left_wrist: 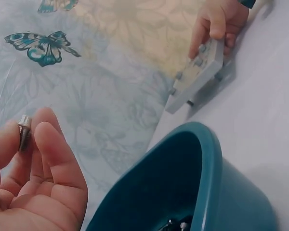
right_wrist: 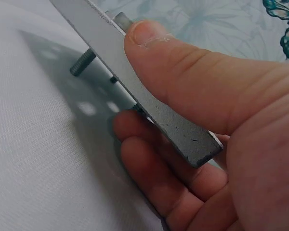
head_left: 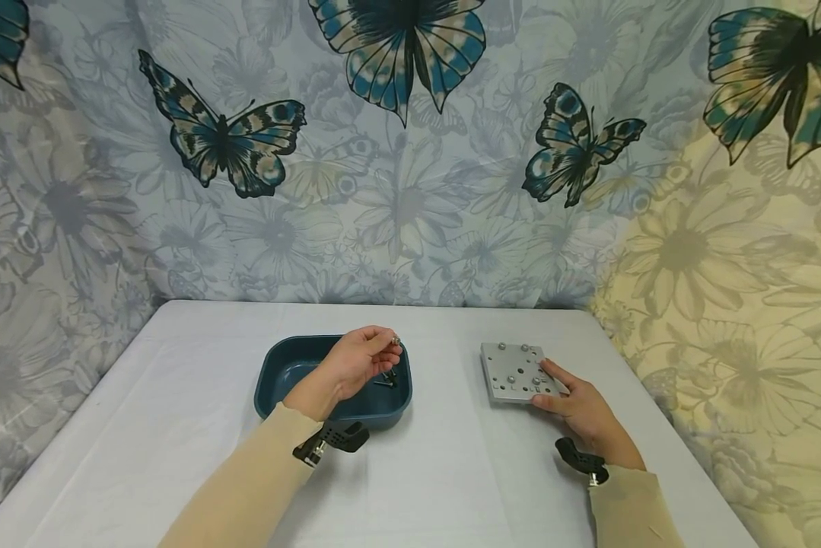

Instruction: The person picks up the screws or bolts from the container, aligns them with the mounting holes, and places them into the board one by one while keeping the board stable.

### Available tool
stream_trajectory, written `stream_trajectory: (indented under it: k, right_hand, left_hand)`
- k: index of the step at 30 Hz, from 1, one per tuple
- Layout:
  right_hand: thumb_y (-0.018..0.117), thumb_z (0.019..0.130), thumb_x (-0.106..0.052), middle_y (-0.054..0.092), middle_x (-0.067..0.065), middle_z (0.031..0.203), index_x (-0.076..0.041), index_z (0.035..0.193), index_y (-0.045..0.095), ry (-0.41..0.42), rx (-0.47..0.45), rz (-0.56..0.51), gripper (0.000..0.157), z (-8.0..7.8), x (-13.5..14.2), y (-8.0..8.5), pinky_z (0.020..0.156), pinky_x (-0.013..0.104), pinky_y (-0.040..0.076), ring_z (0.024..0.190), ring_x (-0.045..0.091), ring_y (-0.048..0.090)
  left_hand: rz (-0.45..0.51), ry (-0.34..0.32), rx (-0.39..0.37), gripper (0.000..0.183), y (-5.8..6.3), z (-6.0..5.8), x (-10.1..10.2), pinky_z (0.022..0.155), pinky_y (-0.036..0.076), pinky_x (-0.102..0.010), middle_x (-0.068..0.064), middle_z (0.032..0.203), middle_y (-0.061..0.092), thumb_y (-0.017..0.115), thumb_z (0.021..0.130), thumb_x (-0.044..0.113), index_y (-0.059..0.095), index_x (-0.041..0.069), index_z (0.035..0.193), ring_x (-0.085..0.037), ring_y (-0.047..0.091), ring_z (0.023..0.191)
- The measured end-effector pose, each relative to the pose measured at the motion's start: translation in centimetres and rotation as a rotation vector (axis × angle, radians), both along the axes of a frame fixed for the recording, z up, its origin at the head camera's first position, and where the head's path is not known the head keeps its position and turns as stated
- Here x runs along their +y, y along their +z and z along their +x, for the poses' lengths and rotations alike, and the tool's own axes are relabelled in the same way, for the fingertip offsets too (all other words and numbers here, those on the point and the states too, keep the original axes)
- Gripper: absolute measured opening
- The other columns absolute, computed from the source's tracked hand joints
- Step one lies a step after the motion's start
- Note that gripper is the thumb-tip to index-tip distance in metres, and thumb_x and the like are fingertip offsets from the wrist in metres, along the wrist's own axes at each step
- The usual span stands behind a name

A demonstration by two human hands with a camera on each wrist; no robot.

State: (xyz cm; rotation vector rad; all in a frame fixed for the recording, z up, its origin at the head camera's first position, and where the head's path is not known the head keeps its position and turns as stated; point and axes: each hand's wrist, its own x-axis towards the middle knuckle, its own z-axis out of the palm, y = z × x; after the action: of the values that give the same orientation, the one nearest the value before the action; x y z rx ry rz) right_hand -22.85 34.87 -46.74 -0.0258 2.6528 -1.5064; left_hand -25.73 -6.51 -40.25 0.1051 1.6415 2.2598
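Above the right part of a dark teal bin (head_left: 265, 380), my left hand (head_left: 348, 365) pinches a small metal bolt (left_wrist: 24, 132) between thumb and fingers. In the left wrist view the bolt's head points up and its threads point down. My right hand (head_left: 586, 411) grips a grey metal plate (head_left: 502, 369) by its right edge, thumb on one side and fingers on the other. The plate has several holes and several bolts standing in it. Threaded bolt ends (right_wrist: 83, 62) stick out beneath it, and the plate is held tilted off the cloth.
More dark bolts (head_left: 386, 378) lie in the bin's right side. White cloth (head_left: 444, 457) covers the table, with bin and plate apart on it. A butterfly-printed curtain (head_left: 410, 228) hangs behind the table's back edge.
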Motion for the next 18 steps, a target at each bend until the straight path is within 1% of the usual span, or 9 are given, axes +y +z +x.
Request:
stream_trajectory:
  k: [1,3,4,6,8,10,12,14,18]
  right_hand:
    - [0.085,0.078,-0.039,0.028,0.018,0.159,-0.012,0.158,0.03,0.002,0.0,-0.003,0.101,0.0,0.0,0.1,0.112,0.05,0.026,0.14,0.036,0.033]
    - [0.085,0.079,-0.038,0.026,0.019,0.159,-0.012,0.158,0.03,0.007,0.003,-0.006,0.099,0.1,-0.1,0.2,0.112,0.054,0.024,0.141,0.037,0.031]
    - [0.085,0.079,-0.037,0.027,0.019,0.159,-0.012,0.157,0.031,0.009,0.004,-0.015,0.099,0.2,-0.1,0.3,0.112,0.048,0.027,0.14,0.037,0.031]
    - [0.085,0.08,-0.036,0.026,0.017,0.16,-0.012,0.157,0.031,0.015,0.002,-0.02,0.098,0.3,-0.2,0.4,0.109,0.036,0.031,0.141,0.035,0.031]
    - [0.084,0.08,-0.035,0.024,0.015,0.161,-0.013,0.157,0.031,0.022,-0.001,-0.021,0.096,0.4,-0.3,0.6,0.1,0.023,0.035,0.14,0.033,0.031]
    - [0.084,0.08,-0.035,0.023,0.013,0.161,-0.013,0.157,0.032,0.025,-0.006,-0.02,0.096,0.4,-0.4,0.7,0.089,0.015,0.036,0.139,0.031,0.031]
    - [0.084,0.08,-0.036,0.023,0.013,0.162,-0.013,0.157,0.032,0.024,-0.012,-0.016,0.096,0.4,-0.5,0.8,0.089,0.019,0.037,0.137,0.031,0.032]
    - [0.084,0.08,-0.036,0.024,0.014,0.161,-0.013,0.157,0.032,0.026,-0.015,-0.011,0.096,0.3,-0.4,0.8,0.087,0.021,0.039,0.134,0.03,0.034]
    - [0.085,0.079,-0.037,0.025,0.013,0.161,-0.014,0.157,0.032,0.022,-0.017,0.005,0.097,0.1,-0.4,0.6,0.086,0.026,0.042,0.128,0.028,0.035]
  left_hand:
    - [0.008,-0.006,-0.004,0.014,0.0,0.0,0.0,0.07,0.053,-0.024,-0.012,0.094,0.065,0.055,0.104,0.013,0.06,0.0,0.105,-0.018,0.065,0.079]
    - [0.022,-0.017,-0.014,0.01,-0.1,0.0,0.1,0.071,0.054,-0.025,-0.013,0.097,0.066,0.059,0.102,0.012,0.061,0.002,0.102,-0.018,0.066,0.081]
    - [0.032,-0.023,-0.016,0.008,-0.1,0.0,0.1,0.071,0.054,-0.025,-0.013,0.097,0.067,0.06,0.101,0.011,0.061,0.003,0.102,-0.018,0.066,0.081]
    - [0.035,-0.043,-0.011,0.012,-0.1,0.0,0.1,0.073,0.054,-0.025,-0.013,0.1,0.067,0.06,0.101,0.009,0.063,0.003,0.111,-0.018,0.067,0.082]
    - [0.028,-0.062,0.01,0.022,-0.2,0.1,0.3,0.074,0.054,-0.026,-0.012,0.1,0.067,0.059,0.101,0.009,0.063,0.002,0.121,-0.018,0.066,0.082]
    - [0.009,-0.084,0.042,0.029,-0.1,0.2,0.7,0.076,0.053,-0.026,-0.011,0.101,0.066,0.055,0.103,0.01,0.06,0.0,0.13,-0.017,0.066,0.084]
    - [-0.011,-0.097,0.067,0.031,-0.1,0.3,1.1,0.078,0.053,-0.027,-0.01,0.101,0.065,0.054,0.104,0.012,0.06,-0.002,0.132,-0.017,0.065,0.085]
    - [-0.03,-0.096,0.079,0.028,0.0,0.4,1.7,0.079,0.053,-0.028,-0.01,0.101,0.065,0.054,0.104,0.013,0.061,-0.003,0.125,-0.018,0.065,0.086]
    - [-0.085,-0.093,0.095,0.021,0.1,0.5,2.9,0.081,0.052,-0.031,-0.011,0.103,0.068,0.058,0.102,0.015,0.062,0.0,0.117,-0.022,0.065,0.09]
